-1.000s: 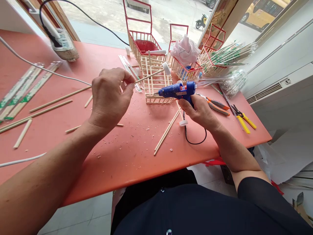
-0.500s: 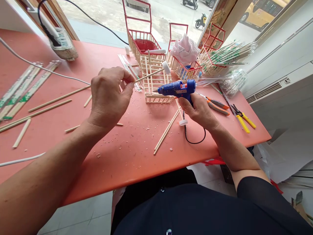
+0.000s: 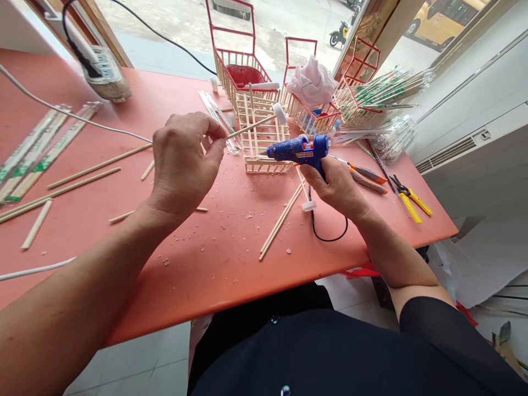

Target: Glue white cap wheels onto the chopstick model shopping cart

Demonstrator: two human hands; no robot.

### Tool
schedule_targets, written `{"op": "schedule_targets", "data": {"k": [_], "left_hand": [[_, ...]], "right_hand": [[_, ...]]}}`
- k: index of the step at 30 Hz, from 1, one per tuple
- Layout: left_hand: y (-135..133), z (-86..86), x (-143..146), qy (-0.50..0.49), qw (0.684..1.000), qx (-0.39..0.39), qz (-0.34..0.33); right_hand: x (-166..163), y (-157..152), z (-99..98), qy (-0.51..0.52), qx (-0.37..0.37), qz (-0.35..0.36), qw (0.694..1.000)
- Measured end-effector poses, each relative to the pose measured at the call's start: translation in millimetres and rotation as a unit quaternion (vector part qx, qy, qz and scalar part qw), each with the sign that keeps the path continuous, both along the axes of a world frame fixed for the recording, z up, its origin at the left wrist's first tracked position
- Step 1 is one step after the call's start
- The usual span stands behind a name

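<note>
My left hand pinches one end of a thin wooden stick that carries a small white wheel at its far end. The stick is held above the red table, in front of a small basket of pale sticks. My right hand is wrapped round the grip of a blue hot-glue gun, whose nozzle points left over the basket's front edge. The gun's black cord loops on the table by my right wrist. Another white wheel on a stick lies just below the gun.
Red-framed stick baskets stand at the back, one holding a pink cloth. Loose sticks and wrapped chopsticks lie left. An orange knife and yellow pliers lie right, near the table's edge. A power strip sits far left.
The glue gun has shifted very slightly left and up toward the basket. My left hand holds the stick almost still.
</note>
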State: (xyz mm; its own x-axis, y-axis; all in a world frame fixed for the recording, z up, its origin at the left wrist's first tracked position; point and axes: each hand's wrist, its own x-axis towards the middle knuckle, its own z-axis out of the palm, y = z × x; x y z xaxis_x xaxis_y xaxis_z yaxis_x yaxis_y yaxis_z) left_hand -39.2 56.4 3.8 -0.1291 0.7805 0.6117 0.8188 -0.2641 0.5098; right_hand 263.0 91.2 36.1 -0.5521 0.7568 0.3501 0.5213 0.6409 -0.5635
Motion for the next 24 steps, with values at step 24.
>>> {"op": "schedule_targets", "data": {"k": [24], "left_hand": [[-3.1,7.0,2.3,-0.001,1.0,-0.021,0.002]], "right_hand": [[-0.7,-1.5,-3.8,0.035,-0.029,-0.007,0.999]]}}
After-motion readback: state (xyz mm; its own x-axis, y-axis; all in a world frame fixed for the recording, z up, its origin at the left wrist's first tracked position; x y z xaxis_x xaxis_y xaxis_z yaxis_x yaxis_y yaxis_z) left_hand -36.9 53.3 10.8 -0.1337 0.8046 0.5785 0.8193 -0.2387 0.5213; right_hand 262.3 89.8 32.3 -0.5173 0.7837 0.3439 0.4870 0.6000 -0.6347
